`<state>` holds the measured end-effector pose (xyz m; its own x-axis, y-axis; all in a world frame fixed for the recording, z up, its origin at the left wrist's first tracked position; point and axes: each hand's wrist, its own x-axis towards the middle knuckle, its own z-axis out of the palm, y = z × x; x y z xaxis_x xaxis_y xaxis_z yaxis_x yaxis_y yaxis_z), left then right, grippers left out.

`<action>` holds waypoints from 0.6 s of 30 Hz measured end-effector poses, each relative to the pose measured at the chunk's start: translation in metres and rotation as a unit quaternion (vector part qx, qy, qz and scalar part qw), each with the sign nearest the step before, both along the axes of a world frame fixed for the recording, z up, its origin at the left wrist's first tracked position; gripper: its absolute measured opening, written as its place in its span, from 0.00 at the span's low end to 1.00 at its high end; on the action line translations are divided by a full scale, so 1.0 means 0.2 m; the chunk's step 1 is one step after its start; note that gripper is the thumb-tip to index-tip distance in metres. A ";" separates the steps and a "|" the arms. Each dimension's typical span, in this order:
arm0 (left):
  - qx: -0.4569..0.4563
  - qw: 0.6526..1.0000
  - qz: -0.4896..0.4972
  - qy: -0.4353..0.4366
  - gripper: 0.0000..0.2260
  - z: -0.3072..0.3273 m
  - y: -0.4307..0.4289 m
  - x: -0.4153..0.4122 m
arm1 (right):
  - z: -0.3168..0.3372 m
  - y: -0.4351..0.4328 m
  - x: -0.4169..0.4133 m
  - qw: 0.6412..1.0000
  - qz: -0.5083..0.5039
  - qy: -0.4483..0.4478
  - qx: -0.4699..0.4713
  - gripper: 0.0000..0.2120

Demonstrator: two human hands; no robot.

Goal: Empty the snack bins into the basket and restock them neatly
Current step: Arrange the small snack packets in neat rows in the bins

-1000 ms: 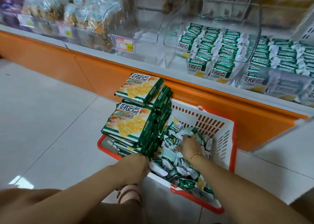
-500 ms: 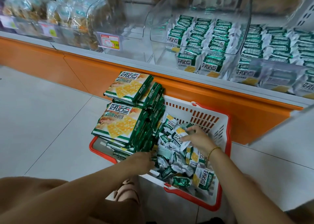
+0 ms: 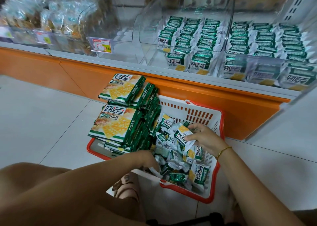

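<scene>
We note right hand [image 3: 205, 139] pinching one packet [image 3: 183, 136], thumb against fingers, over basket [image 3: 181, 106] middle. Left hand [image 3: 146, 159] fingers buried in loose packets [image 3: 173, 167] at near edge; grip unclear.

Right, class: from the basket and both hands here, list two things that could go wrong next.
1. The stack of large packs rises well above the rim of the basket; the left hand reaching in at its base might topple it.
2. Loose small packets are heaped against the near rim; as the right hand pinches one packet, others could spill out.
</scene>
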<state>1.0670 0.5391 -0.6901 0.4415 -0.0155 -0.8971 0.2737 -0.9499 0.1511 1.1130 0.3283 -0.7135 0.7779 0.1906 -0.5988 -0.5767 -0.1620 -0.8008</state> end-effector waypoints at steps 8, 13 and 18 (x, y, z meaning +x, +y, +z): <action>-0.071 0.985 0.154 0.019 0.09 0.13 0.05 0.02 | 0.14 -0.04 -0.02 0.996 0.024 0.008 0.086 0.24; -0.269 0.918 0.272 -0.103 0.33 0.25 0.05 0.08 | 0.26 -0.06 0.00 0.974 0.006 -0.012 0.226 0.24; -0.348 0.857 0.262 -0.275 0.20 0.43 0.02 0.12 | 0.38 -0.04 0.03 0.931 -0.027 -0.007 0.364 0.37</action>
